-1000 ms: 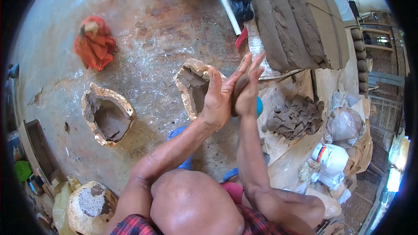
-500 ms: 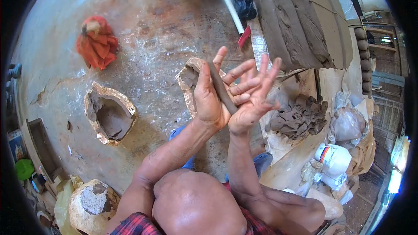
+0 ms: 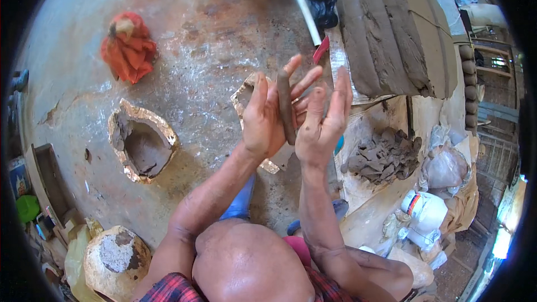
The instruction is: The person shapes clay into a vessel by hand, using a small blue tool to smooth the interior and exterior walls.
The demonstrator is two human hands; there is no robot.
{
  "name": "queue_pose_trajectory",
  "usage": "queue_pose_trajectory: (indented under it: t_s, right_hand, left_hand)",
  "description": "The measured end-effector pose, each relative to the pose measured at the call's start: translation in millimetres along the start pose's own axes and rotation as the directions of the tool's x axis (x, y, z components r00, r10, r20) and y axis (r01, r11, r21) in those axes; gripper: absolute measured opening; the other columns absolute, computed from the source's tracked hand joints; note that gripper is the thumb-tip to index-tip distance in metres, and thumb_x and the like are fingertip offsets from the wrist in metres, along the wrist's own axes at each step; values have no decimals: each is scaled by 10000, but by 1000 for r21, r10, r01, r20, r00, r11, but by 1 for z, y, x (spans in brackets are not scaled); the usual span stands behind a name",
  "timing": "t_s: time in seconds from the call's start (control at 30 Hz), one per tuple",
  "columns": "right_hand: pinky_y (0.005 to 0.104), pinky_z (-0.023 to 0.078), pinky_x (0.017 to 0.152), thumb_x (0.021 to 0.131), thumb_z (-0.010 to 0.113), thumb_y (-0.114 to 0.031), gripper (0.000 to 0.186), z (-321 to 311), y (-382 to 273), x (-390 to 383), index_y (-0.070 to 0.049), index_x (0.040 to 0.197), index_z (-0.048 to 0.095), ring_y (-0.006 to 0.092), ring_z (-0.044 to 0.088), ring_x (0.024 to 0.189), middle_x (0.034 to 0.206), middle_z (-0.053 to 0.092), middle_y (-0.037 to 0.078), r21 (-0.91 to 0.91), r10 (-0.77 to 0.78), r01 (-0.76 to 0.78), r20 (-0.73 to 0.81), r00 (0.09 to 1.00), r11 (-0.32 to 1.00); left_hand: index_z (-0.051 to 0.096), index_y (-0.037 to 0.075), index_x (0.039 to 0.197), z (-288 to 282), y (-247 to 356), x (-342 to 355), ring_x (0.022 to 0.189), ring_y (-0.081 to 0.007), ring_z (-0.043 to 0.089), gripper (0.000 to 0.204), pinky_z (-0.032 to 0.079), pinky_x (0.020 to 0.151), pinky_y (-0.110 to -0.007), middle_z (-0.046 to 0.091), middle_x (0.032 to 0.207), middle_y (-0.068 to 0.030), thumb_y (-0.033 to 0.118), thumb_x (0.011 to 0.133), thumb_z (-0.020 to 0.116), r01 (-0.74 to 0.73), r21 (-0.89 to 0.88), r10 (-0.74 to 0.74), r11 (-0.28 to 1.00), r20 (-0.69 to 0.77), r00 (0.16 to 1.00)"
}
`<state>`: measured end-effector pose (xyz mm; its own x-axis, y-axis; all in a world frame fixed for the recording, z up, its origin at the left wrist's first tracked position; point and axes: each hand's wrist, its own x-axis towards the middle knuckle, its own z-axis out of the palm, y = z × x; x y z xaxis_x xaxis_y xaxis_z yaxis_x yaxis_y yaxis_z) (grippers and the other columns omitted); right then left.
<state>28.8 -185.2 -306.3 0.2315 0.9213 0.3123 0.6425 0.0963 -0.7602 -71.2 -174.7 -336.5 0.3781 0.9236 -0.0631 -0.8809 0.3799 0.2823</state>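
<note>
A dark grey clay roll (image 3: 285, 106) stands nearly upright between my two hands. My left hand (image 3: 265, 126) bears it against the palm, fingers stretched out behind it. On the other side, my right hand (image 3: 321, 128) is flat with fingers extended, its heel by the roll's lower end; whether it touches cannot be told. Beneath my hands and partly hidden is a pale-rimmed mould (image 3: 239, 96) with clay inside. To the left lies another rough-edged mould (image 3: 168, 134), its hollow lined with grey clay.
Thick clay slabs (image 3: 386, 39) are stacked at the far right, and a heap of clay scraps (image 3: 386, 156) lies nearer. A red cloth (image 3: 127, 50) sits far left. A white tube (image 3: 306, 14) and a black bag (image 3: 321, 3) lie beyond my hands; a white bucket (image 3: 426, 211) is at right.
My right hand has turned more upright, with its fingers closer together. The clay roll has swung from a slant to nearly upright. The left hand stays beneath it.
</note>
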Motion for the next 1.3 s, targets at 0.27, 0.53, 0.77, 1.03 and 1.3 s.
queue_pose_trajectory:
  t_s: [0.27, 0.53, 0.77, 1.03, 1.3]
  right_hand:
    - [278, 572, 752, 963, 749, -72, 228, 6, 23, 51, 18, 1166, 698, 124, 694, 877, 991, 745, 53, 296, 271, -344, 263, 926, 891]
    - [280, 610, 643, 941, 766, -72, 240, 65, 100, 49, 60, 1128, 692, 149, 730, 757, 937, 761, 109, 263, 462, -595, 425, 778, 760]
    - [304, 590, 625, 910, 802, -117, 286, 82, 119, 38, 68, 1099, 690, 156, 734, 735, 905, 763, 129, 130, 528, -604, 364, 767, 787]
    - [377, 581, 750, 871, 833, -162, 331, 82, 118, 34, 45, 1091, 696, 225, 743, 835, 955, 762, 149, 26, 489, -520, 301, 819, 854]
    - [378, 574, 795, 864, 824, -150, 307, 68, 100, 28, 7, 1092, 692, 241, 743, 877, 956, 759, 142, 157, 470, -546, 351, 810, 823]
  left_hand:
    - [251, 132, 1679, -53, 80, 67, 1525, -272, 388, 897, 253, 1267, -475, 431, 1648, -126, 685, 1017, 497, -55, 786, 85, 616, 3, 996]
    - [575, 88, 1510, -155, 99, 83, 1263, -246, 638, 742, 482, 1097, -389, 685, 1380, -142, 349, 855, 808, 233, 972, -535, -20, -207, 819]
    - [658, 67, 1413, -126, 85, 89, 1156, -283, 697, 889, 518, 1019, -393, 738, 1266, -166, 456, 666, 941, 241, 938, -495, -248, -337, 801]
    - [715, 40, 1310, -137, 78, 89, 1121, -271, 699, 794, 517, 990, -403, 771, 1168, -145, 449, 672, 951, 342, 910, -402, -235, -412, 818]
    - [734, 41, 1284, -168, 80, 84, 1073, -166, 676, 570, 516, 954, -347, 774, 1147, -62, 386, 852, 870, 441, 895, -565, 69, -329, 757]
